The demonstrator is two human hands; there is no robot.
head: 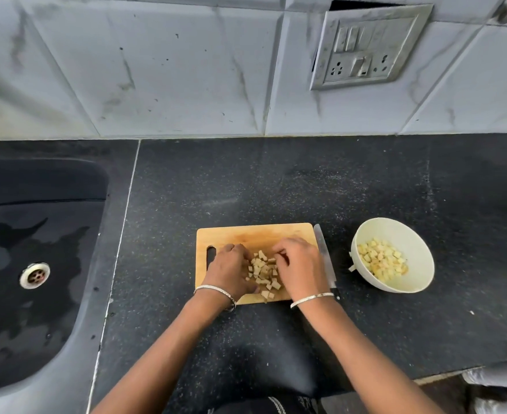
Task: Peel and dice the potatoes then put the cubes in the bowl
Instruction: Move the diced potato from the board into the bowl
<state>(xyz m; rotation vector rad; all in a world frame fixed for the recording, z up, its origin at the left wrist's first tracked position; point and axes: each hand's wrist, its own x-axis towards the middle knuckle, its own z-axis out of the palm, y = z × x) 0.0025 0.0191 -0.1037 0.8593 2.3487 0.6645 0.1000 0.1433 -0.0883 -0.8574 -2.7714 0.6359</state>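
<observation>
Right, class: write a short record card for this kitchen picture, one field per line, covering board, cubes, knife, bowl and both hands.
Board: pale rectangular wooden chopping board on the speckled black stone counter
Loose cubes: pile of diced potato cubes on the board, between the hands
Left hand: cupped against the pile's left side
Right hand: cupped against its right side
Knife: steel-bladed kitchen knife lying beside the board's right edge, unheld
Bowl: round white bowl right of the knife, holding pale potato cubes
Sink: dark wet sink at far left

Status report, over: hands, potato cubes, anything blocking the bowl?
Grips: left hand, right hand curled round cube pile on board. Obstacle: knife between board and part-filled bowl.
</observation>
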